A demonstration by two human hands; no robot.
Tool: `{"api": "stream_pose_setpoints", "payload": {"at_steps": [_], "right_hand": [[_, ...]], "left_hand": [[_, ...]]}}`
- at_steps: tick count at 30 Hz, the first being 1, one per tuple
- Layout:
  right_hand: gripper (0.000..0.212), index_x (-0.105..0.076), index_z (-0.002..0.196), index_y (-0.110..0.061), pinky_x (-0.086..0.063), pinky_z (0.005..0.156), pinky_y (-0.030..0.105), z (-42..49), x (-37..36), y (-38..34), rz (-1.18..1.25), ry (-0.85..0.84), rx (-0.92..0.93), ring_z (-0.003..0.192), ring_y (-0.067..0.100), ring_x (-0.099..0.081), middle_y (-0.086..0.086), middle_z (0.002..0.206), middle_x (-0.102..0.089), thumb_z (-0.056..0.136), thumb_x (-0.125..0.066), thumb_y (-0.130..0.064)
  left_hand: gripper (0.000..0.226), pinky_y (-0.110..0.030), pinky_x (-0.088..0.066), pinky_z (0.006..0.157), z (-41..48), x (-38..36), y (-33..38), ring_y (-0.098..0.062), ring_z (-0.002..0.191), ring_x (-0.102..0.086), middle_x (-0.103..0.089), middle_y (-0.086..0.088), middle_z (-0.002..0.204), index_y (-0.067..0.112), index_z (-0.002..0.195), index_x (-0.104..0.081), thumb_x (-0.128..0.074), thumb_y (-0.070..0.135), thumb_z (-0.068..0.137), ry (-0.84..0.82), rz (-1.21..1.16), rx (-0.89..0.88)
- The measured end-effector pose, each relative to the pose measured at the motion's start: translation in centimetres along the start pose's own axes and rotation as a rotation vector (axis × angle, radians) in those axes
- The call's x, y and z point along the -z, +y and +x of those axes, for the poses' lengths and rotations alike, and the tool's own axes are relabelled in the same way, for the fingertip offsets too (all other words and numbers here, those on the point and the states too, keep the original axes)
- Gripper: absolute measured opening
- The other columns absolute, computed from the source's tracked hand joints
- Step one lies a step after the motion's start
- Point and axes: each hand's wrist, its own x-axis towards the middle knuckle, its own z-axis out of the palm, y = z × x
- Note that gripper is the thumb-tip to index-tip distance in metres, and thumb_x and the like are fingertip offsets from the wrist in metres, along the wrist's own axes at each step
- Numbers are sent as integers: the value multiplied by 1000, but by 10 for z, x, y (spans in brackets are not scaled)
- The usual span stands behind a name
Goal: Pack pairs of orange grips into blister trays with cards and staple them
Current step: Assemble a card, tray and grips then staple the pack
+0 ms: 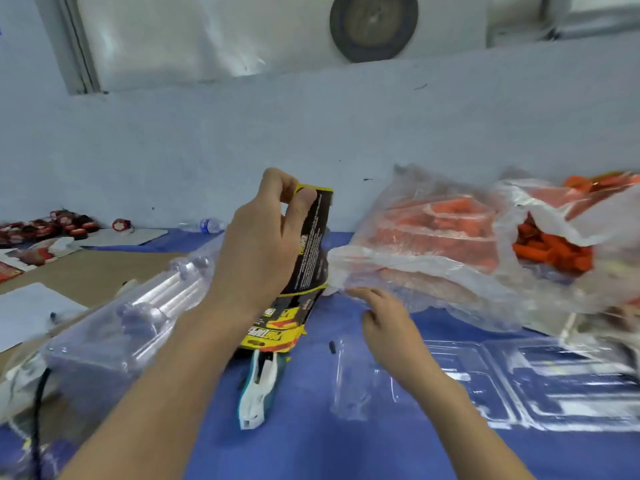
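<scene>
My left hand (266,237) pinches the top of a black and yellow card (311,244) and holds it upright above a pile of the same cards (277,327). My right hand (384,320) hovers low over the blue table, fingers loosely curled, touching the edge of a clear plastic bag (433,258) full of orange grips (446,216). A second open bag shows more orange grips (554,251) at the far right. Clear blister trays (540,382) lie flat on the right. A white and teal stapler (258,389) lies below the cards.
A stack of clear blister trays (114,327) stands at the left over cardboard. Red items (52,226) and a small bottle (209,225) sit by the far wall. White paper (31,310) lies at the left edge. A black cable (38,410) runs down the lower left.
</scene>
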Motion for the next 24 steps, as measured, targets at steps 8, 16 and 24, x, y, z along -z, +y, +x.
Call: {"api": "stream_pose_setpoints", "payload": {"at_steps": [8, 16, 24], "right_hand": [[41, -70, 101, -18, -25, 67, 28, -52, 117, 86, -130, 448, -296, 87, 20, -51, 4, 104, -67, 86, -41, 7], [41, -62, 120, -12, -42, 92, 39, -65, 119, 116, -314, 262, -285, 112, 31, -55, 8, 119, -65, 87, -46, 7], [25, -67, 111, -24, -40, 95, 38, -73, 109, 123, -543, 28, -226, 107, 28, -56, -2, 113, -65, 94, -51, -15]], "left_hand": [[22, -31, -36, 67, -60, -93, -15, -20, 78, -60, -62, 8, 77, 17, 93, -54, -49, 37, 101, 30, -190, 429], [22, -40, -43, 81, -121, -140, -57, -32, 98, -63, -69, -10, 97, 11, 98, -60, -55, 33, 98, -352, 94, 610], [22, -40, -45, 75, -124, -144, -61, -29, 89, -63, -65, 1, 86, 21, 92, -55, -52, 42, 98, -381, 128, 584]]}}
